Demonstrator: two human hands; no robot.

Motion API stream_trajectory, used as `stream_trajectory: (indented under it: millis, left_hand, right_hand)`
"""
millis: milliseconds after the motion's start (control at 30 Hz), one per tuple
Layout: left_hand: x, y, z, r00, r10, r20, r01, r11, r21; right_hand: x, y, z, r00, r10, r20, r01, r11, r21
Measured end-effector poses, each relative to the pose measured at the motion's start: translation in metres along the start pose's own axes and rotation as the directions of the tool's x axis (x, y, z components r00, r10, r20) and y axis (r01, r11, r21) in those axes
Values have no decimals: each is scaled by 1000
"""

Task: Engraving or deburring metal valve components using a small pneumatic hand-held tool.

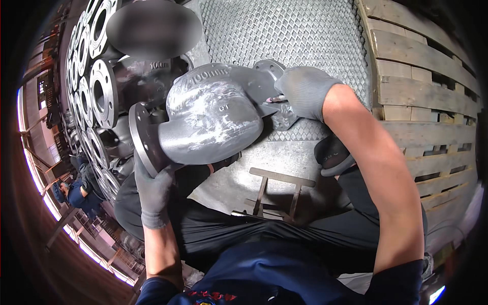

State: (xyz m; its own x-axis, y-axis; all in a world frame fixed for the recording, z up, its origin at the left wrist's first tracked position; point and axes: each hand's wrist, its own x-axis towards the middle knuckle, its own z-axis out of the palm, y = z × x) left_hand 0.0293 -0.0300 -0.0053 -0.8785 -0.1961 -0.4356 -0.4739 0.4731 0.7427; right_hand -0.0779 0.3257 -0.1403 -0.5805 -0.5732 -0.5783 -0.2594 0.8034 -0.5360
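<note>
A large grey cast-metal valve body [213, 117] with flanged ends lies in front of me, its rounded bulge streaked shiny and white. My left hand [153, 190], in a grey glove, is closed round the lower edge of its near-left round flange [143, 140]. At the far-right end of the casting, my gloved right hand [307, 91] is closed on a slim tool [276, 99] with a small pinkish tip. That tip is close to the casting beside the right-hand flange; whether it touches I cannot tell. The glove hides most of the tool.
Several dark flanged castings [104, 94] are stacked along the left. Expanded metal mesh [284, 30] spreads ahead, and a wooden pallet [427, 91] stands at right. A low metal stand [282, 178] is between my legs. A person [84, 195] is in the left background.
</note>
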Motion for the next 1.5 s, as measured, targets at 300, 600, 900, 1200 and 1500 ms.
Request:
stream_trajectory:
  millis: [300,600,900,1200,1500]
  left_hand:
    - [-2,-9,-8,999,-26,-32,29,993,117]
    - [0,-12,0,988,138,-70,-136,990,30]
    - [2,5,2,997,73,-11,-72,994,88]
    - [2,7,4,998,65,-9,-64,994,85]
    - [1,13,10,999,32,-17,-30,995,90]
  right_hand:
    - [12,-14,-3,999,-33,-42,31,999,-32]
    - [9,-28,-16,996,-53,76,57,997,-60]
    - [12,-27,8,992,-46,-121,34,995,-98]
    - [16,-21,17,1000,21,11,-21,998,-63]
    - [8,-23,25,997,2,-76,-6,999,-40]
